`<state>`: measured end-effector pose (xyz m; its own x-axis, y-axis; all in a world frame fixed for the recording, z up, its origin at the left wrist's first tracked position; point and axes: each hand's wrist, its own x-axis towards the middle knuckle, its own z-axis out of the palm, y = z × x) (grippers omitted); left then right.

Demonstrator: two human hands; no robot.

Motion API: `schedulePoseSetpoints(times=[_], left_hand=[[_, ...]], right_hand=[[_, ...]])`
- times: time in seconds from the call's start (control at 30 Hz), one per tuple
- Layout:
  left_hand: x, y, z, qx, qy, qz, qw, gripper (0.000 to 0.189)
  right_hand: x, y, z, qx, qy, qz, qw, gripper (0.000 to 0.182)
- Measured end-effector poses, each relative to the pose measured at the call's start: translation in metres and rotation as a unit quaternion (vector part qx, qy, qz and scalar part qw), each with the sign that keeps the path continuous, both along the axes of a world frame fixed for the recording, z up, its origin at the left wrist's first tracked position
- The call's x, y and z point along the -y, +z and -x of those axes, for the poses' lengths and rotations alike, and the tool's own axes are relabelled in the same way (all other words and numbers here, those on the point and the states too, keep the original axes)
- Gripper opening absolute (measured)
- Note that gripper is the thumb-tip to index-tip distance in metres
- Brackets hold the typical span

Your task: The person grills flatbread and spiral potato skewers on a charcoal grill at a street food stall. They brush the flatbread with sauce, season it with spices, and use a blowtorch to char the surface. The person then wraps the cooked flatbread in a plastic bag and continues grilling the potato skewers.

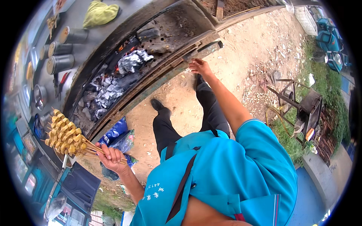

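My left hand point(113, 158) grips the bare ends of a bunch of bamboo skewers point(93, 147). Pale yellow sliced food pieces point(66, 132), perhaps potato, are threaded along them, tilted up and left beside the near-left end of a charcoal grill trough point(172, 62). Ash-white charcoal point(106, 89) fills the trough's left part, and a few embers glow orange around a larger ashy lump point(133, 61). Its right part holds mostly ash and dark lumps. My right hand point(199, 66) hangs near the trough's front rail, fingers loosely bent, with nothing visible in it.
Beyond the trough, a metal counter carries several metal canisters point(60, 64), a red-handled tool point(64, 78), a metal cup point(40, 97) and a yellow-green cloth point(101, 13). Blue plastic bags point(115, 130) lie under the grill's left end. A metal stand point(308, 103) is on my right.
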<state>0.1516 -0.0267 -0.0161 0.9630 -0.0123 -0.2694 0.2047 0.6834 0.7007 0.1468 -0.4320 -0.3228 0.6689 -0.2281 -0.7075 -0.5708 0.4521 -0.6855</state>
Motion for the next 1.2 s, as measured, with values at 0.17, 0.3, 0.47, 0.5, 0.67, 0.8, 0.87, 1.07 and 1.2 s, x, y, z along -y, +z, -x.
schedulePoseSetpoints(times=[0.17,0.3,0.47,0.5,0.67,0.8,0.87,1.07,1.2], left_hand=[[0.04,-0.014,0.005,-0.007,0.034,0.036,0.999,0.029],[0.071,-0.019,-0.009,-0.01,0.042,0.04,0.998,0.028],[0.098,-0.011,0.006,-0.007,0.086,0.045,0.995,0.029],[0.1,-0.008,0.009,-0.009,0.095,0.043,0.994,0.029],[0.11,0.002,0.021,-0.024,0.12,0.006,0.993,0.028],[0.115,0.016,0.027,-0.047,0.136,-0.021,0.989,0.026],[0.116,0.019,0.026,-0.048,0.139,-0.027,0.989,0.027],[0.102,0.033,0.003,0.015,0.123,0.002,0.992,0.026],[0.084,0.043,-0.004,0.018,0.111,-0.012,0.994,0.026]], right_hand=[[0.145,0.01,0.022,-0.083,0.093,0.559,0.82,0.037],[0.195,-0.013,0.0,-0.092,0.332,0.499,0.795,0.049],[0.192,-0.003,-0.031,-0.134,0.481,0.523,0.691,0.032],[0.192,0.007,-0.031,-0.113,0.491,0.533,0.68,0.031],[0.208,0.058,-0.025,-0.021,0.493,0.553,0.671,0.031],[0.206,0.169,-0.028,-0.05,0.543,0.532,0.648,0.034],[0.207,0.222,-0.023,-0.018,0.541,0.532,0.651,0.035],[0.189,0.361,-0.019,0.115,0.374,0.207,0.897,0.026],[0.18,0.393,0.001,0.219,0.261,-0.035,0.94,0.041]])
